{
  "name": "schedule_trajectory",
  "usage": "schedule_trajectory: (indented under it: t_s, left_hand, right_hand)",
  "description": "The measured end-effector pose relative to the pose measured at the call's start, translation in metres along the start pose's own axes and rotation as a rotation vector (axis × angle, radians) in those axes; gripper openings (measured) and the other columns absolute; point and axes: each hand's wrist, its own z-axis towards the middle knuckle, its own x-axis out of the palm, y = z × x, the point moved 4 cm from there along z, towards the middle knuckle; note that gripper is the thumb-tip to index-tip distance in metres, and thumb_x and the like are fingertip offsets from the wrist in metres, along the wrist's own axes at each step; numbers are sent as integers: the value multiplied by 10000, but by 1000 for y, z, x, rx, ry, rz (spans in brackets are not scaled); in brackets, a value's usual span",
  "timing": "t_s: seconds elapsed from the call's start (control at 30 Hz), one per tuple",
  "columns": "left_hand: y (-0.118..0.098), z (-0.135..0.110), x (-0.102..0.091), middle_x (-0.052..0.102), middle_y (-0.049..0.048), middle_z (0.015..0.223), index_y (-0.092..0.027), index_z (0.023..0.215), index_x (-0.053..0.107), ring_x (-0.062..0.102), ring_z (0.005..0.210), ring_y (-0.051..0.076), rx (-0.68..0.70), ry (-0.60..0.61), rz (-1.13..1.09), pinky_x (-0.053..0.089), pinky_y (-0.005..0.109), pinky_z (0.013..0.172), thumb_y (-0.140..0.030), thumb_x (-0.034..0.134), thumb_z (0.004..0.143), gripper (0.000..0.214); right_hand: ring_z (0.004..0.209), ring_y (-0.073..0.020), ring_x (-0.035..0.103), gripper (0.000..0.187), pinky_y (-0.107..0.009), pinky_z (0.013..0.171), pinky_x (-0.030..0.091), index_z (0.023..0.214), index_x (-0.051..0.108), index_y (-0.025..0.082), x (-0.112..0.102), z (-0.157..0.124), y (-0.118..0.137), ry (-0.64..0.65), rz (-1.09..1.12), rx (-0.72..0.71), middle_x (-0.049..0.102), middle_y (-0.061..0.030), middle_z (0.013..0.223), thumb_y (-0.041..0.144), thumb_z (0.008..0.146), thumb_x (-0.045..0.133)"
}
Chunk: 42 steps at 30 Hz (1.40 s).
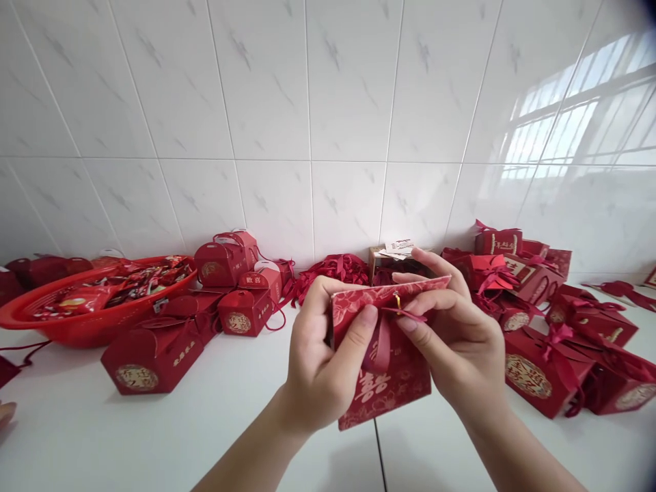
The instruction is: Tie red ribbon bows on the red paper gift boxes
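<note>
A flat red gift box [385,389] with gold characters and a flower pattern is raised over the white table [128,437], between both my hands. My left hand [320,355] grips its left upper edge, thumb pressed on the front. My right hand [456,335] holds the right upper edge, and its thumb and forefinger pinch the dark red ribbon [382,345] near a small gold clasp at the top.
A red basin [87,326] of wrapped sweets stands at the left. Folded red boxes [154,357] lie beside it, more ribboned boxes [548,369] are stacked at the right. Loose red ribbons [333,268] lie against the tiled wall. A fingertip [6,413] shows at the left edge.
</note>
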Motion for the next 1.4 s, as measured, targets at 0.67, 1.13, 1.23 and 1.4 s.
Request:
schedule_trajectory:
  t_s: [0.67,1.13,1.23,1.4]
  left_hand:
    - [-1,-8,11,473,90,1220,-294,1124,356,521,1112,245,415,0,114,492,434,851,-285,588,853,356]
    - [-2,-3,14,311,48,1442,-201,705,567,255,1339,303,226,194,670,277,502,1077,-224,507,891,197]
    - [-9,6,0,459,48,1362,-211,699,595,343,1279,284,248,132,707,311,499,1059,-215,521,884,199]
    - [-28,15,-32,613,14,1152,-270,776,694,538,1106,246,314,-78,482,458,421,926,-200,666,800,79]
  right_hand:
    - [620,-112,562,180,-221,536,492,809,546,207,-16,5,-11,-74,116,132,585,11,719,257,767,713]
    - [628,-115,551,213,-232,554,491,803,559,206,-41,17,-13,-340,14,138,576,15,717,297,736,740]
    - [580,-128,551,237,-250,497,484,802,559,208,-55,22,-14,-363,-11,105,582,11,677,292,710,760]
    - [545,-126,534,207,-244,432,445,783,579,221,-55,23,1,-190,-164,-74,583,5,662,235,693,765]
